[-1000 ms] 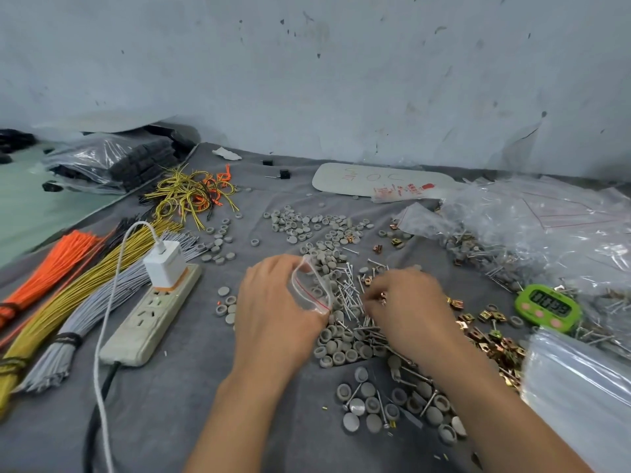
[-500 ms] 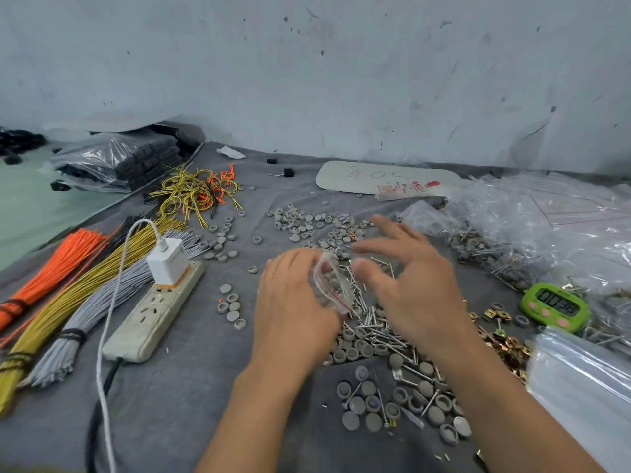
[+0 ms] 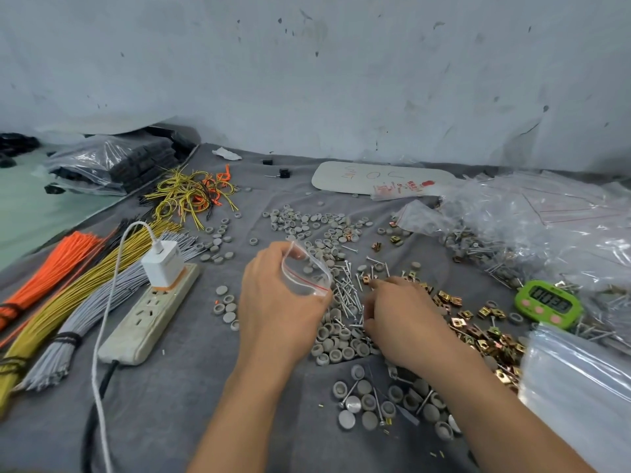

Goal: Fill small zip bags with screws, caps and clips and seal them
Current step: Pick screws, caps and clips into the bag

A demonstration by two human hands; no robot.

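Observation:
My left hand (image 3: 276, 302) holds a small clear zip bag (image 3: 305, 271) with a red stripe, its mouth turned up and to the right. My right hand (image 3: 399, 315) lies palm down on the grey cloth, fingers curled over a heap of silver screws (image 3: 348, 291). Its index fingertip touches a brass clip (image 3: 367, 279). What its fingers hold is hidden. Grey round caps (image 3: 338, 346) lie below the bag and between my wrists. More brass clips (image 3: 478, 332) are scattered to the right of my right hand.
A white power strip (image 3: 150, 312) with a charger (image 3: 162, 264) and bundles of orange (image 3: 58, 264), yellow (image 3: 78, 291) and grey wires (image 3: 85, 315) lie left. A green timer (image 3: 548, 303), a pile of filled bags (image 3: 546, 233) and a stack of empty bags (image 3: 580, 387) sit right.
My right hand went from the pile up to the bag's mouth with fingers spread, then came back down onto the screws and clips. My left hand kept hold of the bag.

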